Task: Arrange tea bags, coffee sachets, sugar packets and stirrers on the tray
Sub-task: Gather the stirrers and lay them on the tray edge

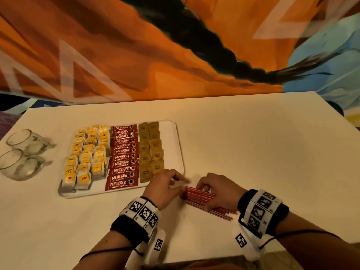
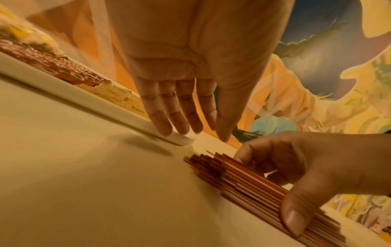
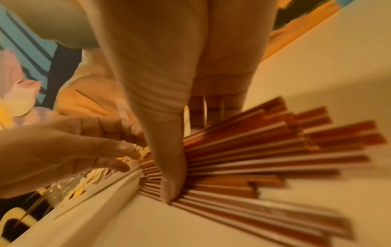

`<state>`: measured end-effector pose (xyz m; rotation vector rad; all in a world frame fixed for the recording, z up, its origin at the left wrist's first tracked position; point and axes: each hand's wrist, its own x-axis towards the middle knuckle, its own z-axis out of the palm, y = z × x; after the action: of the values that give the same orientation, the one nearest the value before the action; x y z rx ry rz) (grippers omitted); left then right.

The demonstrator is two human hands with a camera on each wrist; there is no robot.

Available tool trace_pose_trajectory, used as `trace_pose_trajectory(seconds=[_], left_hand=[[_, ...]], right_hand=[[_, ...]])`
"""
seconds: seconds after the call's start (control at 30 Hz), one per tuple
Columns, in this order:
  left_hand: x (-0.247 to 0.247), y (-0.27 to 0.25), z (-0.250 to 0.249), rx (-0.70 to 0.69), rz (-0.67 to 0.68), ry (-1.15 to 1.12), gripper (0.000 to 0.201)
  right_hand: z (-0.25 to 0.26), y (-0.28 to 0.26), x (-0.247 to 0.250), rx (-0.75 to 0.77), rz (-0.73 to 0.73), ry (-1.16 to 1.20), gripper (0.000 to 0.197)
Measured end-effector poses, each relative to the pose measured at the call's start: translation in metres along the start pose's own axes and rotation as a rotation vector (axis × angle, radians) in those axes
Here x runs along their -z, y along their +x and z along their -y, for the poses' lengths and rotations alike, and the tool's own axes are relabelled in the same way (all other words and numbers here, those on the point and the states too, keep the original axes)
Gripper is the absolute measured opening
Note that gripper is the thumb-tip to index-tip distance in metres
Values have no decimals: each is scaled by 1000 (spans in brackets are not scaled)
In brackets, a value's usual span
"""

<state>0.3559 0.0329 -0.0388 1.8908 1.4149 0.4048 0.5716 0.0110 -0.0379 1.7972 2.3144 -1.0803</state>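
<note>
One tray (image 1: pixel 180 145) sits on the desk (image 1: pixel 253 143). On it lie eleven coffee sachets (image 1: pixel 122 157) in a single column. Beside them are sugar packets (image 1: pixel 151 151) in two columns, roughly a dozen showing, though they overlap. The tea bags (image 1: pixel 87 154) fill three columns, about two dozen, too crowded to count exactly. The stirrers (image 1: pixel 202 199) form one loose bundle by the tray's near right corner, too many and too blurred to number. Two glass mugs (image 1: pixel 23 152) stand at the desk's left edge. Two hands (image 1: pixel 163 189) are in view.
</note>
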Motion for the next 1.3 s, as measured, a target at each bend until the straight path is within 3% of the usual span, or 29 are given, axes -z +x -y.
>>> trace_pose_trajectory(seconds=[0.17,0.23,0.37,0.5,0.77,1.1,1.2,1.3], left_hand=[[-11,-3,-6,-25,34,81,26],[-17,-2,-8,-48,66,174,40],[-30,7,-21,-80,165,469,58],[-34,13,-28,-91,168,599,48],[-27,17,-32,-90,235,648,40],[-16,15,-20,-126,215,649,29],[-7,15,-15,-113,227,622,28],[7,13,-12,-128,255,540,27]], right_hand=[[-2,0,3,47,-53,-3,66],[-7,-3,7,25,-65,-23,66],[-11,-5,8,24,-73,6,50],[-9,-3,7,44,-96,-2,37],[-6,1,4,86,-106,-27,24],[1,10,9,78,-182,13,19],[6,11,14,58,-180,50,32],[17,12,20,54,-283,32,51]])
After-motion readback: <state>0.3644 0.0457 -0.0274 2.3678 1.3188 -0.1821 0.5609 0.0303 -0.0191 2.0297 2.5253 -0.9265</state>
